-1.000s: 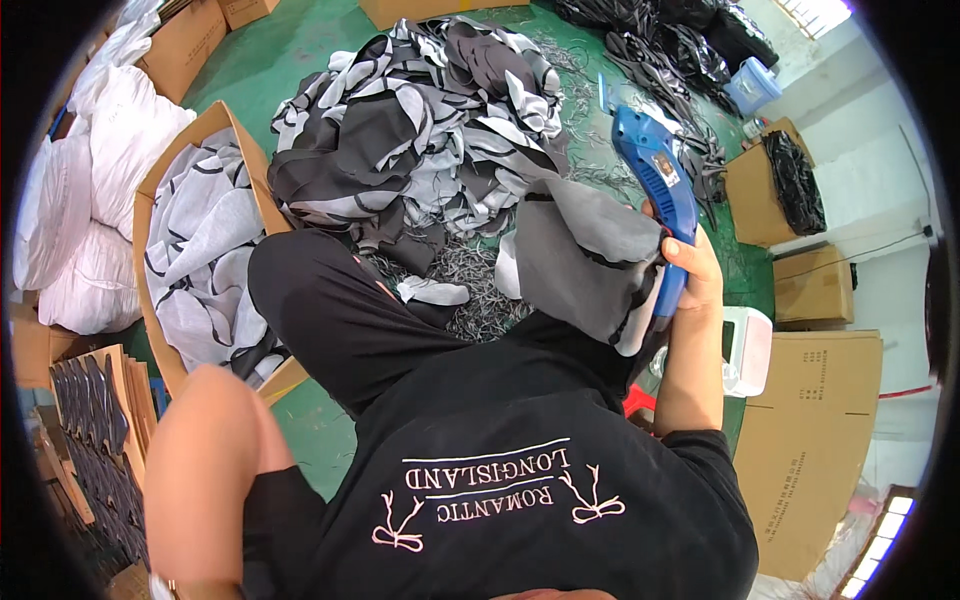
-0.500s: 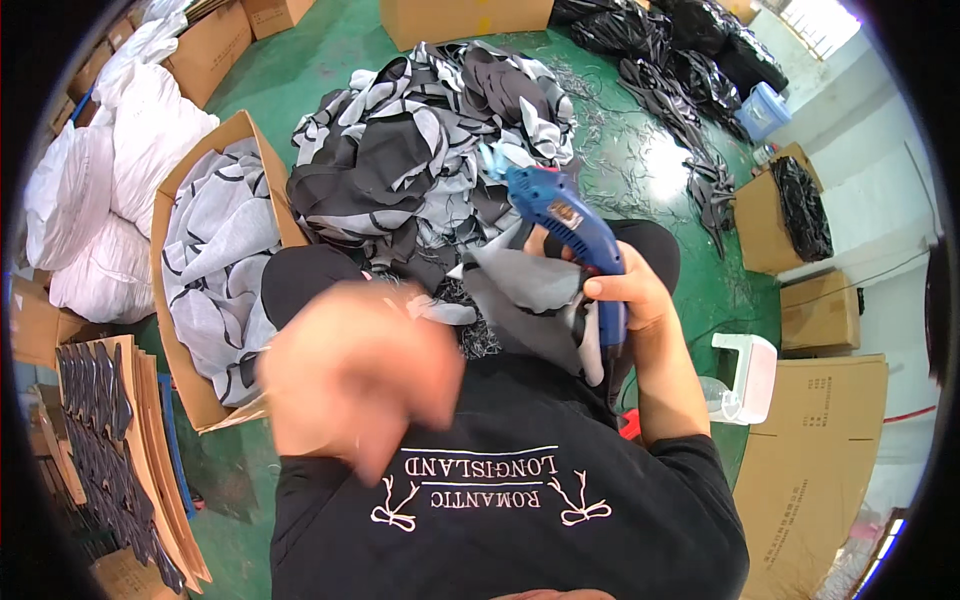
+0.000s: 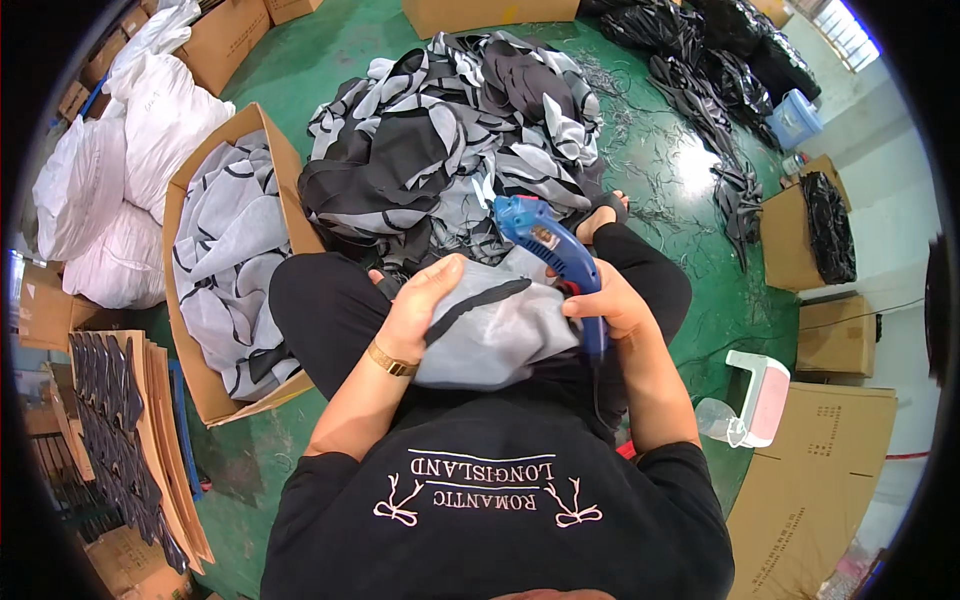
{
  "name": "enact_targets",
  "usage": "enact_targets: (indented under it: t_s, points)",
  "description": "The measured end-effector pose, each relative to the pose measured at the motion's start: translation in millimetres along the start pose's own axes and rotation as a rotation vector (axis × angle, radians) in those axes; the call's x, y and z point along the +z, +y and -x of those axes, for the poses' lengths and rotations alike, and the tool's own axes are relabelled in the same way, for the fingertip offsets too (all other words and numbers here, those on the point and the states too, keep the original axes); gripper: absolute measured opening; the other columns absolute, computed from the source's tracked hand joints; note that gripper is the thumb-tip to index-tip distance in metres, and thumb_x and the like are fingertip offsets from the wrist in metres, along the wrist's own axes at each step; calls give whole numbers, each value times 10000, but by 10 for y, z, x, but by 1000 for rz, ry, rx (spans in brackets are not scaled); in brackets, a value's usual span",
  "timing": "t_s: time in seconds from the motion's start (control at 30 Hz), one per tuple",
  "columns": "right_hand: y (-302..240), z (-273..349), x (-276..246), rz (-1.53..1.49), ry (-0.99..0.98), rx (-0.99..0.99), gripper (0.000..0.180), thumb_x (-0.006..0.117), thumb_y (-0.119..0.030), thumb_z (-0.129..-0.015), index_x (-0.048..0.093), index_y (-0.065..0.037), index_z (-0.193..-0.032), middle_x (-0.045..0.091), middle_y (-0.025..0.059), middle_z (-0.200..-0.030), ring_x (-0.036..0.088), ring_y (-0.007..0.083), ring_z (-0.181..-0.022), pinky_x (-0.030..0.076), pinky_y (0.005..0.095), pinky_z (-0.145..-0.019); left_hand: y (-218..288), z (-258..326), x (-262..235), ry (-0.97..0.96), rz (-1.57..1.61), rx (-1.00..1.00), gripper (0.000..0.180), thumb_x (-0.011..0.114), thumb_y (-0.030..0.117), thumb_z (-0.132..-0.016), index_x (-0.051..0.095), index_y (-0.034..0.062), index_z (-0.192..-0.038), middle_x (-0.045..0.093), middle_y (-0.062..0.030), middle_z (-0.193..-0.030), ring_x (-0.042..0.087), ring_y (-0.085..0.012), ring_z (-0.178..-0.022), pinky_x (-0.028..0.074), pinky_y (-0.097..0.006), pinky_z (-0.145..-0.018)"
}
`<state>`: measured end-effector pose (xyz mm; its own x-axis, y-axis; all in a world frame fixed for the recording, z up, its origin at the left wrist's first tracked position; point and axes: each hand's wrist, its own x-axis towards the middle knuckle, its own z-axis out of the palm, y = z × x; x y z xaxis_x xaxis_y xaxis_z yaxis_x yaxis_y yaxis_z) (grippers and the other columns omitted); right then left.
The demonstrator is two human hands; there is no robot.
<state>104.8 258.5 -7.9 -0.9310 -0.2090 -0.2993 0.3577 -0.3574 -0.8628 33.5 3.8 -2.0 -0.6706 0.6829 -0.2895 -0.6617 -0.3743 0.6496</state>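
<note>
Over my lap lies a light grey fabric piece [image 3: 495,345] with a black strip along it. My left hand [image 3: 418,305] is closed on its left edge, the thumb on top. In my right hand [image 3: 612,302] are blue electric scissors [image 3: 555,243], with fingers wrapped round the handle and a cord hanging below. Their head points away from me, toward the fabric heap [image 3: 400,150] of grey and black pieces on the floor. The fabric's right end lies beside the scissors' handle, near my right fingers.
At my left stands an open cardboard box [image 3: 180,330] of grey fabric pieces, beside white sacks [image 3: 170,130]. Thin scraps [image 3: 640,150] litter the green floor ahead. To my right are a pink-and-white stool-like object [image 3: 767,400] and flattened cardboard [image 3: 810,490]. Black bags [image 3: 740,90] lie far right.
My left hand has come from a blurred swing to a grip on the fabric's left side. The fabric is now spread between my hands, and the scissors' head sits slightly lower.
</note>
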Motion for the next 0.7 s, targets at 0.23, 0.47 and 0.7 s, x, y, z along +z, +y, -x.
enact_targets:
  t_s: [0.23,0.47,0.7]
  points:
    - [35,-85,-109,167,256,-74,511,798,-244,-669,589,-17,-1076,560,-5,-879,515,89,-824,403,238,-748,-73,-196,-263,-246,410,-220,470,397,386,-989,509,11,-1247,607,-122,-1174,607,-232,-1034,477,-361,-908]
    - [-32,-376,-168,375,452,-216,355,737,-150,-748,591,-10,-1039,615,31,-908,559,97,-829,426,236,-765,-131,-59,-370,-309,-133,-122,421,630,214,-899,533,8,-1253,623,-55,-1158,594,-148,-1046,460,-298,-909]
    - [134,-309,159,250,294,-133,503,785,-188,-722,543,15,-1113,662,111,-960,637,167,-851,511,304,-761,-177,-351,-273,154,122,118,321,544,308,-952,577,23,-1097,651,-62,-1039,652,-169,-905,547,-311,-766]
